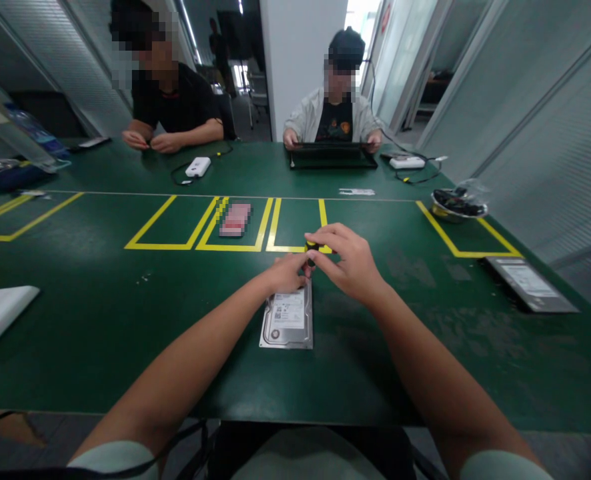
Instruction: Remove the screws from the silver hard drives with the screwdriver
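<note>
A silver hard drive (pixel 289 313) with a white label lies flat on the green table in front of me. Over its far end, my right hand (pixel 348 260) grips the black and yellow handle of a screwdriver (pixel 311 252) between thumb and fingers. My left hand (pixel 288 272) rests across the drive's far part, its fingertips closed around the lower end of the screwdriver. Those fingers hide the screwdriver's tip and the spot it meets on the drive.
Another hard drive (pixel 528 283) lies at the right, near a metal bowl (pixel 458 205) of dark parts. Yellow tape (pixel 230 249) marks areas on the table (pixel 175 360). A white object (pixel 3 317) is at the left. Two people sit opposite; one holds a dark panel (pixel 333 155).
</note>
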### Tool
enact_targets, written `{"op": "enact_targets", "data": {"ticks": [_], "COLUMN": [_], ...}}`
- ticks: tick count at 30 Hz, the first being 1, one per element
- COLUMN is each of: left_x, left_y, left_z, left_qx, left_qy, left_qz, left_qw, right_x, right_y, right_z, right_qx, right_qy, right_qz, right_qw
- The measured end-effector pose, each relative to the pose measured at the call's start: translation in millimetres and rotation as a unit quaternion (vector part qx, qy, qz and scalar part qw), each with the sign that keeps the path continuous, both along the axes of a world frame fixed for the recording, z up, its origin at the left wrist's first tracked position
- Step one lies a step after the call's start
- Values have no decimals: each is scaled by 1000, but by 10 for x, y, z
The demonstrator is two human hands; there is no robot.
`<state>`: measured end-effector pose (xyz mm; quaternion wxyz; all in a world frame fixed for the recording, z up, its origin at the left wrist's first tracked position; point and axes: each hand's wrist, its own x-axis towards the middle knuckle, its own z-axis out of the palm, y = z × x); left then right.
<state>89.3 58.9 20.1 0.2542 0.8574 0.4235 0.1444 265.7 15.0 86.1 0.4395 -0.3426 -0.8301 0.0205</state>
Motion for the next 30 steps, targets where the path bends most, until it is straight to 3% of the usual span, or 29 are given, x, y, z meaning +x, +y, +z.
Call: {"op": "enact_targets", "data": {"ticks": [14, 22, 30], "left_x": [5, -8, 1], "left_y": [100, 113, 111], "left_z": [-33, -81, -72], "left_qx": [-103, -144, -179], "left_qy": [-33, -55, -75], "left_qz": [-12, 3, 9], "left_qw": [994, 988, 981], "right_x": [-65, -48, -1], "right_y": [-18, 32, 27], "right_z": [9, -38, -10], "right_qx": [-1, 21, -6], "right_qy": [22, 38, 37], "right_qz": [37, -15, 22], "right_qw": [999, 999, 999]}}
